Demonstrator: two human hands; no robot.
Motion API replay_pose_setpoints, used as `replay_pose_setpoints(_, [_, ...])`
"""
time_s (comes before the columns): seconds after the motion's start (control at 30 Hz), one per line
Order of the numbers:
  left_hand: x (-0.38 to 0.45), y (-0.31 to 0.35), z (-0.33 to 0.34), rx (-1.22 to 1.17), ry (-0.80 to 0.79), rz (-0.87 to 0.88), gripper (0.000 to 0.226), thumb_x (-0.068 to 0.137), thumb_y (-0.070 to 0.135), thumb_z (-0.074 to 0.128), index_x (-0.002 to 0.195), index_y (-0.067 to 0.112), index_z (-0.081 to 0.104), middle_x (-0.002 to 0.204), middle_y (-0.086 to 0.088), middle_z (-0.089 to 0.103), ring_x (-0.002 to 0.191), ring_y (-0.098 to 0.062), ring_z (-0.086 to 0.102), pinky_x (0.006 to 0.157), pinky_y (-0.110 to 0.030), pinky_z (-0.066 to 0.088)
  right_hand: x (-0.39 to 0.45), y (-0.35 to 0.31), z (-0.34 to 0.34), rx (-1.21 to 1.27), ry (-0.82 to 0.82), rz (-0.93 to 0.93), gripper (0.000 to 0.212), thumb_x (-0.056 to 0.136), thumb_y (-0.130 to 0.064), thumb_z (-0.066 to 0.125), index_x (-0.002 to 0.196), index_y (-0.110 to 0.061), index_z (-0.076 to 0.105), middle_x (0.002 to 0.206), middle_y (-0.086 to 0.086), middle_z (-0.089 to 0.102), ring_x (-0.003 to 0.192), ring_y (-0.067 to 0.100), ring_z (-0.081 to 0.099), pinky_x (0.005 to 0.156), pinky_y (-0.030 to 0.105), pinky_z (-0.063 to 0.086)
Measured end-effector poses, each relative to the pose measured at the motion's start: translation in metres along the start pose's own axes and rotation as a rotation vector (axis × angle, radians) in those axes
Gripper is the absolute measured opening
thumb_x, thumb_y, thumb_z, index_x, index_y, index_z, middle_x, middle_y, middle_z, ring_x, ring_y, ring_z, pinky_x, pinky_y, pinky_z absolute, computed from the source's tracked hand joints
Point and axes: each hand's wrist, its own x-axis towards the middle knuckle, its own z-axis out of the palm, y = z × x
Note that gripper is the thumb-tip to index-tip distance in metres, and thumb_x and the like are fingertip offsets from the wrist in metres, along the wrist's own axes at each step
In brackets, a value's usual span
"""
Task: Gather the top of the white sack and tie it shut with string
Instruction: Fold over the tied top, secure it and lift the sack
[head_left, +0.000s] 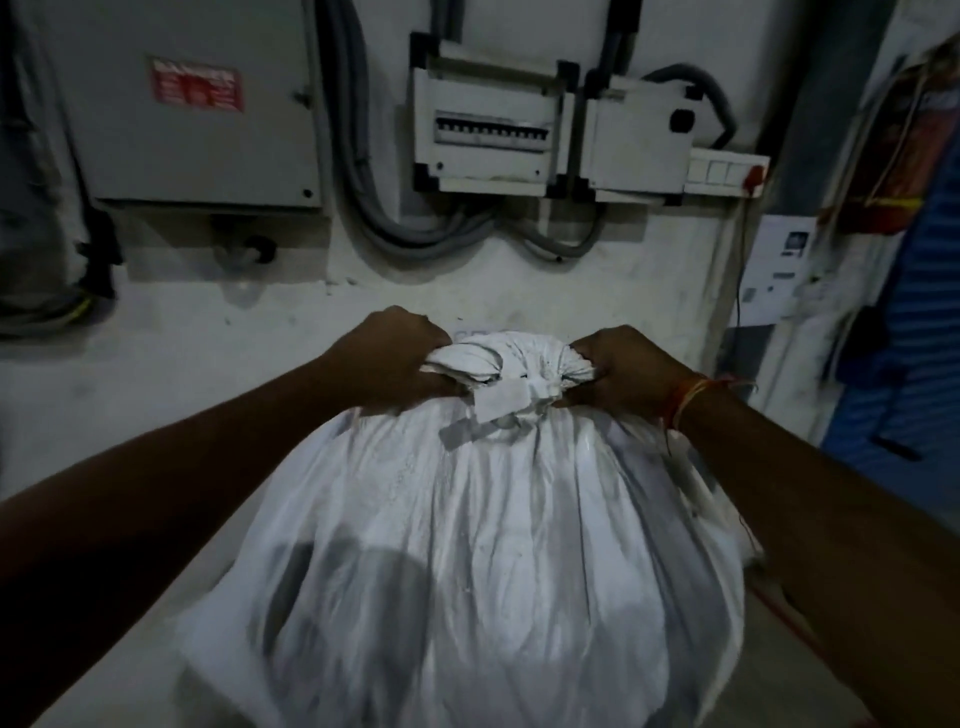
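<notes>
- A person's two bare hands close on the gathered neck (501, 374) of a full white sack (483, 545) that stands upright directly in front of them, below a wall-mounted breaker panel (493, 132).
- The left hand (389, 358) is fisted on the left end of the bunched fabric; the right hand (623, 371), with a thread band (688, 402) at its wrist, is fisted on the right end, where the cloth pinches to a narrow waist.
- The bunch lies crosswise between the two fists, its long axis running from left hand to right, while the body of the sack hangs straight down below both grips and toward the person.
- A flat white strip (498, 405) crosses just under the bunch, nearer the person than the fists; whether it is the tie or a loose flap of the sack cannot be told.
- No separate string shows clearly; a thin reddish strand (779, 608) trails down the sack's right side, below the right wrist.
- Judged from this, the gathering looks done, and the tie turns on the pinched waist, which sits tight against the right hand, the nearer one.
</notes>
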Motion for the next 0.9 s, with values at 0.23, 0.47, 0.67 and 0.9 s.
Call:
replay_pose_setpoints(0.23, [0.054,0.051,0.059,0.093,-0.083,-0.16,0.058,0.072,0.072,0.053,0.093,0.021,0.072,0.093,0.0,0.074,0.085,-0.02,0.067,0.067,-0.027,0.037,-0.015,0.096,0.017,0.08,-0.028,-0.091,0.022,0.075,-0.03,0.085,0.077,-0.013,0.071,0.078,0.005,0.074,0.075,0.01,0.063,0.06,0.017,0.034])
replay_pose_setpoints(0.47, [0.064,0.102,0.109,0.086,-0.151,-0.421,0.06,0.07,0.076,0.054,0.107,0.031,0.071,0.105,0.005,0.075,0.096,-0.02,0.069,0.078,-0.035,0.054,-0.028,0.162,0.047,0.07,-0.08,-0.229,0.035,0.08,-0.037,0.08,0.089,-0.004,0.072,0.093,0.016,0.076,0.091,0.032,0.07,0.074,0.032,0.042])
replay_pose_setpoints(0.67, [0.054,0.125,0.162,0.09,-0.161,-0.638,0.057,0.071,0.073,0.054,0.111,0.036,0.068,0.107,0.007,0.074,0.098,-0.022,0.069,0.079,-0.034,0.053,-0.037,0.188,0.092,0.133,-0.186,-0.162,0.041,0.08,-0.042,0.078,0.102,-0.008,0.074,0.104,0.013,0.076,0.1,0.031,0.069,0.083,0.035,0.052])
replay_pose_setpoints(0.9, [0.013,0.136,0.254,-0.019,-0.209,-0.841,0.038,0.07,0.058,0.072,0.103,0.039,0.069,0.097,0.005,0.076,0.092,-0.025,0.07,0.073,-0.032,0.053,-0.064,0.217,0.208,0.176,-0.334,-0.14,0.036,0.08,-0.039,0.078,0.099,-0.009,0.073,0.104,0.016,0.074,0.1,0.035,0.068,0.082,0.031,0.048])
